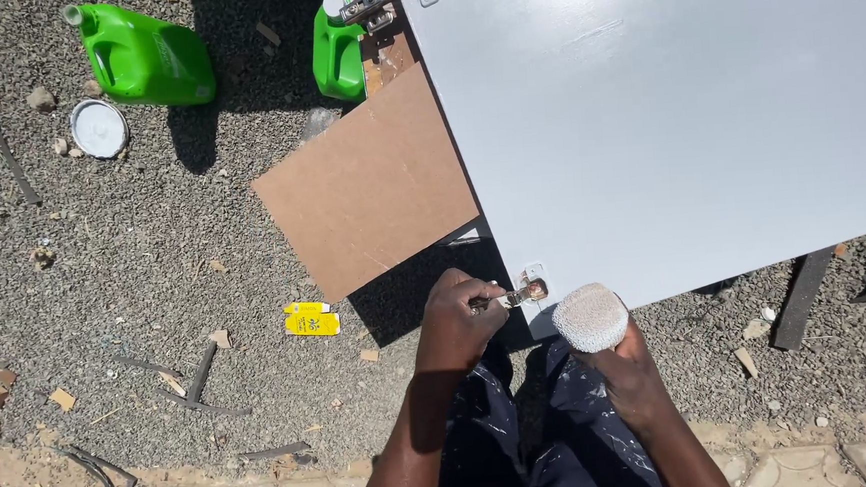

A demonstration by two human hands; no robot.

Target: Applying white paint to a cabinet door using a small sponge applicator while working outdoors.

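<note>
Hinge hardware (pixel 528 291) at the near corner of the grey panel (pixel 665 109) sits right at the left hand (pixel 458 322), which is closed around a thin tool whose tip meets it. Right hand (pixel 626 367), just beside, grips a white sponge block (pixel 590 317) from below, forearm angled inward. Brown board (pixel 369 187) lies beyond the left hand; the tool's handle is hidden inside the fist.

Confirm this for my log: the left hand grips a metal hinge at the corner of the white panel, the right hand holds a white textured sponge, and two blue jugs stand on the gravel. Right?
Not quite. The jugs are green, not blue, as the head view shows. The rest holds: the left hand grips the metal hinge at the white panel's corner, and the right hand holds the white textured sponge.
</note>
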